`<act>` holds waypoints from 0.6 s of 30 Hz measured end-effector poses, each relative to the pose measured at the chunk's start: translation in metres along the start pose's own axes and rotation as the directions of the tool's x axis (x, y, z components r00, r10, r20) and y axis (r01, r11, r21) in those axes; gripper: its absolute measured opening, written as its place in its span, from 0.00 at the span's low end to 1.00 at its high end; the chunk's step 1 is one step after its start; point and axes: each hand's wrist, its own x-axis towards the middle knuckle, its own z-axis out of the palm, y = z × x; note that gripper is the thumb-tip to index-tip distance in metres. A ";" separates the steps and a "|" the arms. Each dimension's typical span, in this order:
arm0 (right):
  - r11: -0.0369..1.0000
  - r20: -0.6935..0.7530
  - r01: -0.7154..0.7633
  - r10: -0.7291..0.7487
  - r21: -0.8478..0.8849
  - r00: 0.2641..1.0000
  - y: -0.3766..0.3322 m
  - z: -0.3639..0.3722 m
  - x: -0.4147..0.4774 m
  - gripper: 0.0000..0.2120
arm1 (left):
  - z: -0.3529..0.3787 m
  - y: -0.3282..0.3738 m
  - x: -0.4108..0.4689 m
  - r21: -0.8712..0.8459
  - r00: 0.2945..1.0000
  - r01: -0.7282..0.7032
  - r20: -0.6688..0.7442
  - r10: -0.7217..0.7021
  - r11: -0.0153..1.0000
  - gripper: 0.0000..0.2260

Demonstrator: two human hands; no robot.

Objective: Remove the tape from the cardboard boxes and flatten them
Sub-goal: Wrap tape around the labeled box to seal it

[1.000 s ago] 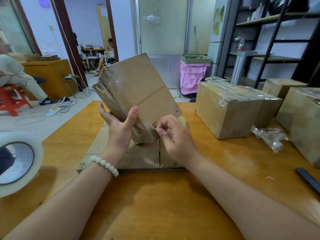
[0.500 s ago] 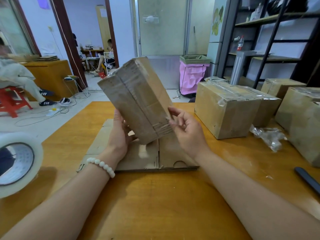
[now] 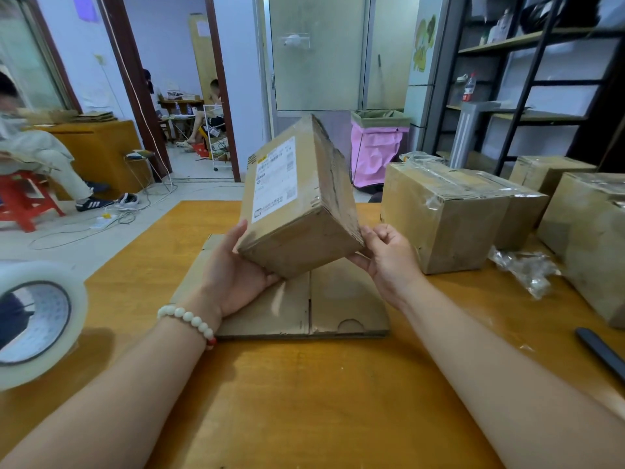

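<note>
a small brown cardboard box is closed, raised and tilted, with one lower corner pointing down. a white printed shipping label is on its upper left face, and the creased face beside it is worn. under it lies a flattened brown cardboard sheet. to the right stands a larger brown cardboard box sealed with clear tape, upright, with more taped boxes behind and beside it. a crumpled wad of clear tape lies just beside them.
</note>
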 end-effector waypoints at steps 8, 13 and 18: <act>0.777 -0.119 0.011 -0.110 -0.629 0.987 0.008 -0.002 0.000 0.12 | 0.001 -0.003 0.002 0.231 0.977 -0.092 -0.165 0.132 0.968 0.48; 0.861 -0.026 -0.083 0.081 -0.501 0.996 0.006 0.001 -0.004 0.08 | -0.002 -0.001 0.002 0.228 0.931 -0.227 -0.234 0.280 0.947 0.27; 0.968 -0.028 -0.179 0.177 -0.177 0.984 -0.005 -0.001 0.001 0.10 | -0.001 0.000 0.003 0.328 0.875 -0.227 -0.345 0.340 0.917 0.30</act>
